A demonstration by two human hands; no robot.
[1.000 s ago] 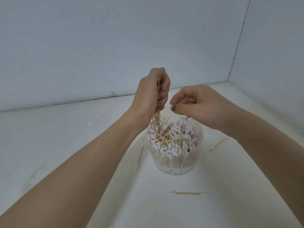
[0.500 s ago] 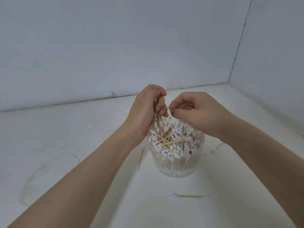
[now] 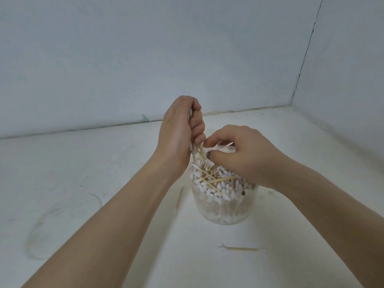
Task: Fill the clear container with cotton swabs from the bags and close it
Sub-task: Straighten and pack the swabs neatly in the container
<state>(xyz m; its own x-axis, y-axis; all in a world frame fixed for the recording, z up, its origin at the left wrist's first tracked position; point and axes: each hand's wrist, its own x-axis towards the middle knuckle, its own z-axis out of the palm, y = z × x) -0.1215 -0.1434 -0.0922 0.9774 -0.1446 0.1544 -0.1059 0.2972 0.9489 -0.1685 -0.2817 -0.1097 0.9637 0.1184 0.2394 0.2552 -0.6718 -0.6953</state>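
A clear round container stands on the white surface, packed with upright cotton swabs; a few lie crosswise on top. My left hand grips a bundle of swabs just above the container's left rim, their lower ends reaching down into it. Over the container's mouth, my right hand has its fingers curled, and its thumb and forefinger pinch at the sticks below my left fist. No bags are in view.
A clear round lid lies faintly visible on the surface to the left. One loose swab lies in front of the container and another swab beside its left wall. Walls meet in a corner at the back right.
My left hand dipped toward the container, then rose a little with the bundle. My right hand moved left and lower, up to the bundle.
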